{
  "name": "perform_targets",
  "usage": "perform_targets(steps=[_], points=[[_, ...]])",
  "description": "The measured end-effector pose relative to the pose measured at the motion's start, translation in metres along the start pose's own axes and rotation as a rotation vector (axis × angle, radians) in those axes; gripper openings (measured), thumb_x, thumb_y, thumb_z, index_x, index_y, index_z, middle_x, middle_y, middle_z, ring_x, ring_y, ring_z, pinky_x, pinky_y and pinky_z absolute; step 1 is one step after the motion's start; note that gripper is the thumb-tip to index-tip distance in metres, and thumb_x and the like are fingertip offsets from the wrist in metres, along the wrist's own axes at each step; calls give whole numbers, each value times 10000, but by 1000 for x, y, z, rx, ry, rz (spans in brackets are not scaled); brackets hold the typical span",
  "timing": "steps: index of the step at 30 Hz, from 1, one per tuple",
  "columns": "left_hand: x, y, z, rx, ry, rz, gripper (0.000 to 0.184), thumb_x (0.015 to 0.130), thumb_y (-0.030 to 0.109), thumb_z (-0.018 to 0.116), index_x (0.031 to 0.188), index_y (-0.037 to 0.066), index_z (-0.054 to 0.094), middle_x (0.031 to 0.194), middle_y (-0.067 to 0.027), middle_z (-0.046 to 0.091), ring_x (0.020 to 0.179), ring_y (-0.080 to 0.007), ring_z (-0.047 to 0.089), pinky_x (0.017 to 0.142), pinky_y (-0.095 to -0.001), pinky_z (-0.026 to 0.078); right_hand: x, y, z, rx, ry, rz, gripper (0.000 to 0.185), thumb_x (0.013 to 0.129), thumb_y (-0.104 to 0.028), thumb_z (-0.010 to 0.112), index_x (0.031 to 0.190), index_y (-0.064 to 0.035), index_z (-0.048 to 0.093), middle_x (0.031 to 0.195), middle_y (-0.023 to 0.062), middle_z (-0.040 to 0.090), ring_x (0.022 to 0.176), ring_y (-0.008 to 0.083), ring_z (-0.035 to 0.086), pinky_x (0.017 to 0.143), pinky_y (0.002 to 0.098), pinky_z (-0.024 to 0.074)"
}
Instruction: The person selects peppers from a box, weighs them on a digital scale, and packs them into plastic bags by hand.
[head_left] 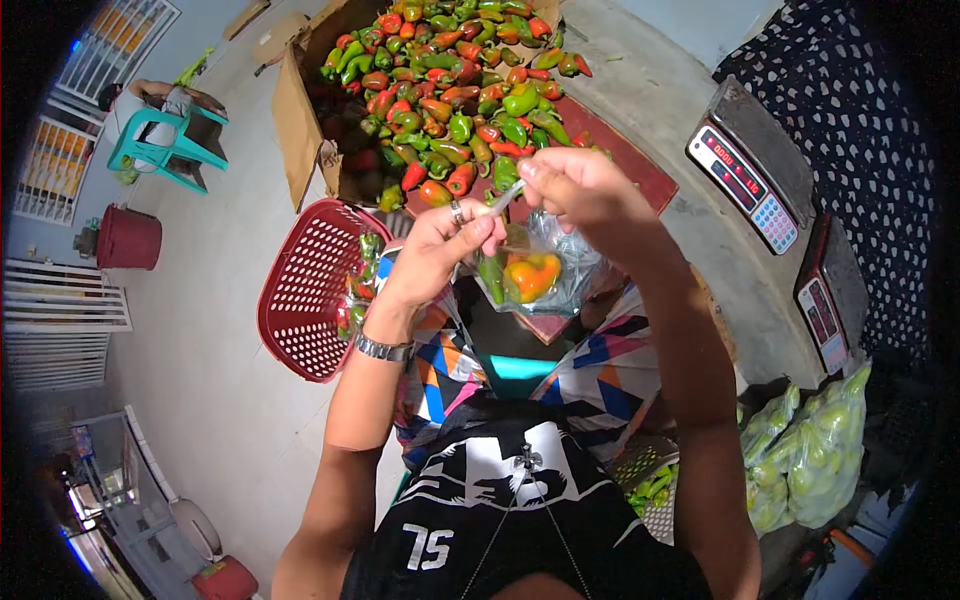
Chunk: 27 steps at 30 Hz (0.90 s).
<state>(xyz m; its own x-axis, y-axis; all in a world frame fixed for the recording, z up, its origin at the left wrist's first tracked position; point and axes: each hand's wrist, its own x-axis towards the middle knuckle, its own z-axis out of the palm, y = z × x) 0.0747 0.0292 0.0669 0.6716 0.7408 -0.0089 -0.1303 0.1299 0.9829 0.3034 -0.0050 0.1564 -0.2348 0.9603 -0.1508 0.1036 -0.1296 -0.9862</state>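
A clear plastic bag (pixel 575 262) hangs in front of me with an orange-yellow pepper (pixel 531 277) and green ones inside. My left hand (pixel 440 245), wearing a ring, is closed on the bag's gathered neck. Pinched in my right hand (pixel 578 190) is the upper end of that twisted neck, pulled up and to the right. Just beyond both hands, a big heap of red, green and mixed-colour peppers (pixel 450 110) lies in an opened cardboard box (pixel 292 120) and spills onto a dark red tabletop (pixel 640 175).
A red perforated basket (pixel 300 290) on my left holds some bagged peppers. Two digital scales (pixel 742 185) stand at the right. Large bags of green produce (pixel 825 450) sit at lower right. Another person is by a teal chair (pixel 175 145), near a red bucket (pixel 130 238).
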Motion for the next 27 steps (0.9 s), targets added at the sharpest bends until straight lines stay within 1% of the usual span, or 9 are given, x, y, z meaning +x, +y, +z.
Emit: perform_targets(steps=[7, 11, 14, 16, 19, 22, 23, 26, 27], points=[[-1, -12, 6, -188, -54, 34, 265, 1066, 239, 590, 982, 3, 679, 862, 14, 629, 819, -69, 553, 776, -233, 447, 4, 1, -1, -85, -4, -102, 380, 1063, -327, 550, 794, -68, 624, 649, -69, 463, 613, 53, 411, 554, 272, 342], [-16, 1, 3, 113, -10, -63, 238, 1049, 193, 618, 963, -8, 710, 925, -29, 683, 876, -95, 612, 801, -265, 491, 3, -6, 5, 6, 7, -37, 376, 1062, -328, 556, 800, -67, 625, 637, -72, 447, 609, 55, 392, 545, 279, 326], [-25, 0, -6, 356, 29, 49, 231, 1035, 180, 631, 956, -18, 721, 937, -44, 692, 870, -111, 620, 831, -283, 498, 3, -2, 9, 93, -7, -34, 377, 1054, -344, 567, 807, -65, 624, 666, -63, 479, 632, 54, 414, 568, 261, 345], [-31, -5, -10, 359, 62, 49, 218, 1026, 167, 638, 955, -16, 733, 954, -46, 702, 900, -129, 639, 866, -300, 502, 1, 0, 12, 110, -44, -54, 386, 1041, -378, 585, 809, -69, 612, 709, -58, 520, 657, 50, 446, 600, 233, 367], [-38, -6, -15, 353, 117, -19, 214, 1027, 179, 644, 999, -2, 756, 997, -50, 728, 942, -129, 655, 872, -295, 505, 9, 16, 12, -181, -35, -153, 301, 1048, -310, 600, 907, -46, 631, 735, -15, 552, 679, 62, 473, 598, 279, 400], [-36, -8, -5, 361, 296, 19, 215, 1025, 188, 653, 1048, 8, 769, 1014, -56, 736, 944, -117, 655, 861, -284, 506, 8, 28, 23, 160, 197, -315, 260, 1017, -255, 659, 1100, -19, 586, 812, 18, 611, 713, 94, 555, 659, 287, 471], [-33, -17, -6, 343, 348, 53, 224, 1028, 199, 653, 1074, 16, 774, 987, -41, 726, 921, -105, 647, 847, -280, 507, 3, 23, 14, 214, 241, -140, 436, 972, -237, 725, 1269, -6, 505, 922, 49, 653, 812, 132, 625, 743, 291, 519], [-28, -15, -5, 334, 378, -18, 194, 1019, 176, 668, 1062, 21, 777, 950, -19, 701, 892, -93, 632, 820, -268, 504, 6, 67, 21, 259, 428, -277, 540, 945, -281, 763, 1321, -9, 487, 974, 53, 652, 881, 137, 632, 792, 298, 528], [-26, -16, -4, 327, 373, 23, 173, 1007, 155, 682, 1064, 20, 775, 941, -11, 690, 882, -90, 625, 808, -262, 501, 7, 90, 23, 179, 387, -233, 572, 913, -292, 797, 1325, -10, 518, 1075, 73, 666, 981, 129, 635, 812, 300, 525]])
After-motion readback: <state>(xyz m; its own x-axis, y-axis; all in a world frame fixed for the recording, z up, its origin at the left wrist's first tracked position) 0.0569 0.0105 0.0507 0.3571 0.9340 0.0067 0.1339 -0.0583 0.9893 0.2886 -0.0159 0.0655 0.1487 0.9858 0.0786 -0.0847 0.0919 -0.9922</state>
